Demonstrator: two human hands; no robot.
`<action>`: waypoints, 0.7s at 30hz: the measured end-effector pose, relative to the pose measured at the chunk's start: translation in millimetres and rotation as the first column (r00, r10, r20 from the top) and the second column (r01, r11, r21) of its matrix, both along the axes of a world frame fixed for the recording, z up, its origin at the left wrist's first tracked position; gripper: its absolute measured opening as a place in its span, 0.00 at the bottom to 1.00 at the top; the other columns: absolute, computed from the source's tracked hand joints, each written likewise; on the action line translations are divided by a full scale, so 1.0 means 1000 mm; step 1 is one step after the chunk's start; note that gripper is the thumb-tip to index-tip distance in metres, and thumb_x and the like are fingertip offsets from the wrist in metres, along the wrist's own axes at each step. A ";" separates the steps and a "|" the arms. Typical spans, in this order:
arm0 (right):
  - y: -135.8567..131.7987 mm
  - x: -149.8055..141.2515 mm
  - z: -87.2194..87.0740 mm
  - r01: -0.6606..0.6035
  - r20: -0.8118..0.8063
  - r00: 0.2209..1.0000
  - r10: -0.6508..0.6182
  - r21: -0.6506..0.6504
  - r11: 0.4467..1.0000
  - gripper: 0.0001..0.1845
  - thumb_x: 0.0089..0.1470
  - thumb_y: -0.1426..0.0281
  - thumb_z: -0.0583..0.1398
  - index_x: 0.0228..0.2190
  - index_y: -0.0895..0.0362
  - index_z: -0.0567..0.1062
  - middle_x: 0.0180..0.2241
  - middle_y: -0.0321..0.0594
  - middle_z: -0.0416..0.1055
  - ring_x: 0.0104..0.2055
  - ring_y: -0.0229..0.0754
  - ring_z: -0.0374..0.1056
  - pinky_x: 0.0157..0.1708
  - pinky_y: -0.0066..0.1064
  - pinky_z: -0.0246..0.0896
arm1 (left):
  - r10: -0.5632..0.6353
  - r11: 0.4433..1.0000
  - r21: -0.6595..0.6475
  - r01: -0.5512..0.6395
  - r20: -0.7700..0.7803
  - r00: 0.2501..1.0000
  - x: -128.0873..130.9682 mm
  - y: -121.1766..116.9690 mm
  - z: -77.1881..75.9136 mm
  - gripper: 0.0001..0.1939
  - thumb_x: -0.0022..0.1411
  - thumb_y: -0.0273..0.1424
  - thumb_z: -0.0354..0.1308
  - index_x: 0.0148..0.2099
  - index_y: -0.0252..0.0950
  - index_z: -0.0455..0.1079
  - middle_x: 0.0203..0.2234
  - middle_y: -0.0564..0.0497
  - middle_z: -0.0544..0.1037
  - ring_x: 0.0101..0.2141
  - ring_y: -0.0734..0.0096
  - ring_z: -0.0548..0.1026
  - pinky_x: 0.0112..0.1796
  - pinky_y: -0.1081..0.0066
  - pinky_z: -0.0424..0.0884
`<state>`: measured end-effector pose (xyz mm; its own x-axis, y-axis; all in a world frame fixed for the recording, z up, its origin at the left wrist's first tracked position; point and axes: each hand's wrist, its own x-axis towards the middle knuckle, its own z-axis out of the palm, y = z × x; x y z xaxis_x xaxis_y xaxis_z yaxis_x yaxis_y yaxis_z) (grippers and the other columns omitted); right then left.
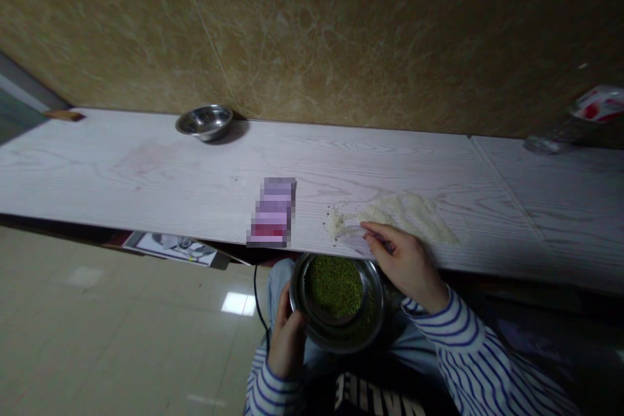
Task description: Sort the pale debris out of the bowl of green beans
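My left hand (286, 338) is closed on the left rim of a round metal bowl (374, 312), held over my lap just below the table's front edge. Small green grains that look like mung beans (336, 286) lie inside it. Above and right of the bowl, my right hand (402, 263) is at the tabletop with its fingers bent together. Its fingertips are beside a spread heap of white grains, apparently rice (414, 214). Whatever those fingers may pinch is too small to make out. A few dark specks and a smaller patch of pale grains lie left of the fingertips.
A pixelated purple phone-like rectangle (273, 211) lies near the front edge of the white wood-grain table (146, 188). An empty metal bowl (205, 123) stands by the wall. At far right is a clear plastic bottle (560, 133). Papers (170, 247) stick out under the tabletop.
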<state>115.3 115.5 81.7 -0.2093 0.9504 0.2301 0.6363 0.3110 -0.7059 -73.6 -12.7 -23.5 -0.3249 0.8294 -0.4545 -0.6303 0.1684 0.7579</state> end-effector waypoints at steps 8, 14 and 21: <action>-0.004 0.003 -0.001 -0.001 -0.028 1.000 0.000 -0.029 1.000 0.16 0.59 0.69 0.57 0.45 0.56 0.80 0.42 0.44 0.81 0.38 0.44 0.78 0.43 0.36 0.75 | -0.019 1.000 -0.011 0.019 0.002 1.000 -0.002 -0.002 -0.006 0.28 0.46 0.30 0.65 0.53 0.44 0.74 0.49 0.47 0.79 0.55 0.47 0.71 0.58 0.48 0.61; -0.005 0.005 -0.003 0.008 -0.013 1.000 -0.008 -0.033 0.999 0.16 0.58 0.69 0.57 0.45 0.56 0.80 0.42 0.44 0.81 0.39 0.45 0.78 0.43 0.37 0.75 | 0.015 1.000 -0.002 -0.015 -0.017 1.000 0.003 0.000 -0.001 0.27 0.46 0.29 0.63 0.52 0.43 0.74 0.49 0.47 0.79 0.57 0.47 0.69 0.59 0.47 0.58; -0.002 0.007 -0.006 0.038 -0.019 0.999 -0.038 -0.022 0.999 0.16 0.58 0.69 0.57 0.45 0.55 0.80 0.41 0.44 0.82 0.39 0.46 0.79 0.42 0.37 0.75 | 0.020 0.999 -0.024 -0.021 -0.021 1.000 0.006 0.002 0.009 0.27 0.45 0.28 0.61 0.51 0.44 0.75 0.47 0.49 0.79 0.52 0.50 0.72 0.56 0.50 0.63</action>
